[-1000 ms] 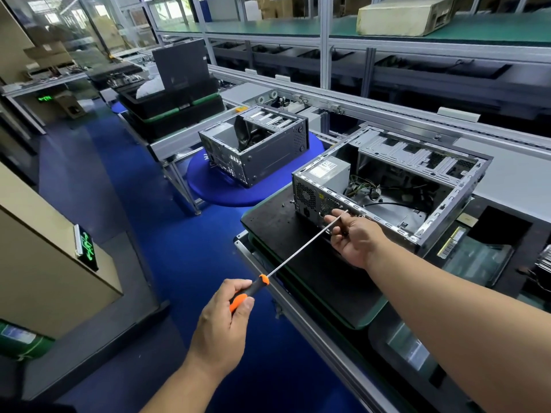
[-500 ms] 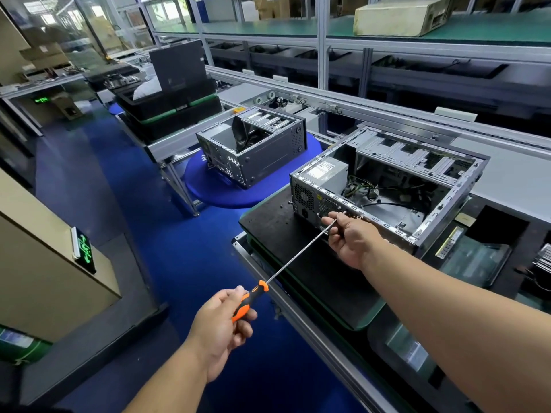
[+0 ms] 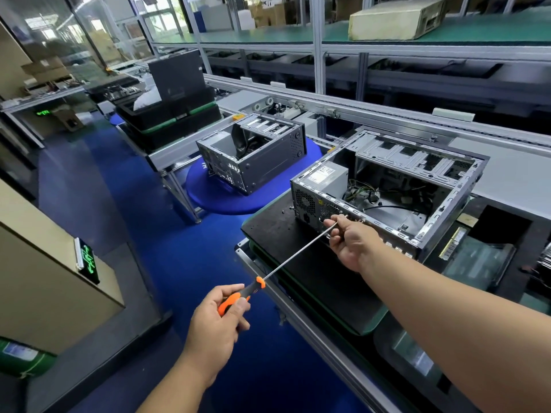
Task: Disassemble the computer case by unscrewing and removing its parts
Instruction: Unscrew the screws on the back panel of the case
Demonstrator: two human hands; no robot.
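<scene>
Gripping the screwdriver (image 3: 286, 259) handle, our left hand (image 3: 219, 321) is aiming it at the computer case (image 3: 384, 186) rear while our right hand (image 3: 350, 241) is pinching its shaft.

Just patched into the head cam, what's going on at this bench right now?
A person is unscrewing the back of an open computer case that sits on a black mat. The left hand grips the orange-and-black handle of a long screwdriver, while the right hand pinches the shaft near its tip, steadying it against the case's rear panel beside the power supply. The tip itself is hidden by the fingers. A second open case waits further along the line.
</scene>
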